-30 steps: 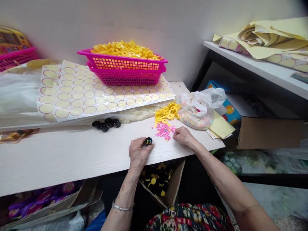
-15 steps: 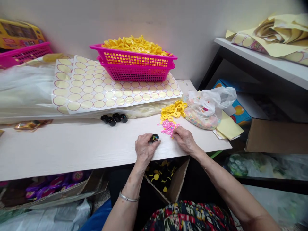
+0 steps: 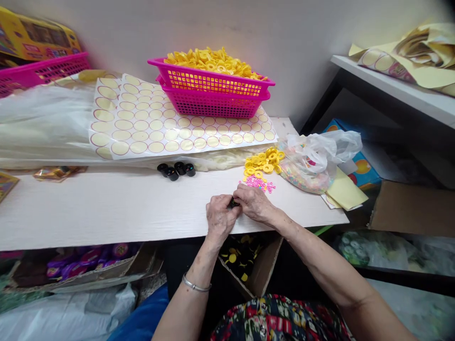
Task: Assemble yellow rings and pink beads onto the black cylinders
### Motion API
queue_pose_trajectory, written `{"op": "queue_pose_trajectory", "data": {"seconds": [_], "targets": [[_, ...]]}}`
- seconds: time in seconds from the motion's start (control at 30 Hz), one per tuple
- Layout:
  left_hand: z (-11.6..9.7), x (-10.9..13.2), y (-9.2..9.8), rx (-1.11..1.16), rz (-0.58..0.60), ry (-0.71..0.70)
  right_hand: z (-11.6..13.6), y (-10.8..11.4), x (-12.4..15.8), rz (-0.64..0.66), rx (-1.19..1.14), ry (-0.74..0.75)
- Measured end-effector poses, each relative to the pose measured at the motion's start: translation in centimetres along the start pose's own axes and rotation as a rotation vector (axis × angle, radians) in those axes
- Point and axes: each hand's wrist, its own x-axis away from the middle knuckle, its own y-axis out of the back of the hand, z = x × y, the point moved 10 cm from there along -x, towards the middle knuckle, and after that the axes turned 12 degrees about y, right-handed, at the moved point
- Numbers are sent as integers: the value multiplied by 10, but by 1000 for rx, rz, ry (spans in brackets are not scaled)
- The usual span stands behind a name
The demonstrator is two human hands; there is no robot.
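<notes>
A small black cup is held just above the table's front part, with my left hand closed around its side. My right hand is pinched over the cup's mouth. Its fingertips hide most of the opening and whatever they may hold. Just behind my right hand lies a loose patch of small pink beads, and a heap of yellow plastic rings with tabs touches it from behind. Farther left, several more black cups stand together on the white table.
Stacked pink baskets of yellow pieces sit on sticker sheets at the back. Right of the rings is a plastic bag of pastel beads. Below the table edge, an open carton holds black and yellow pieces. A shelf juts in at right.
My right hand has moved left from the pink beads to the mouth of the black cup. My left hand still holds the cup. The view has shifted slightly.
</notes>
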Motion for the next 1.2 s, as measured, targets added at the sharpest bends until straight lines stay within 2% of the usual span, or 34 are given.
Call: {"op": "queue_pose_trajectory", "data": {"seconds": [0.2,0.37,0.5,0.57,0.67,0.77,0.87,0.97,1.1,1.2], "targets": [[-1,-1,0,23,-3,-15,0,0,1,54,69,-35],[0,0,1,38,-24,-8,10,-4,-2,125,157,-21],[1,-1,0,42,-22,-9,13,-3,-4,89,112,5],[1,-1,-1,35,-14,-20,6,3,0,-7,-38,6],[1,-2,-1,53,-24,-29,-24,23,21,-289,-299,-51],[4,-3,0,83,-43,-21,-73,39,69,-594,-395,-284],[6,-4,-1,91,-57,-6,-105,42,119,-734,-335,-505],[10,-6,-1,99,-72,22,-106,33,131,-670,-306,-498],[13,-6,-3,102,-71,32,-86,21,111,-514,-232,-385],[15,-6,-3,104,-68,31,-76,13,96,-364,-62,-377]]}}
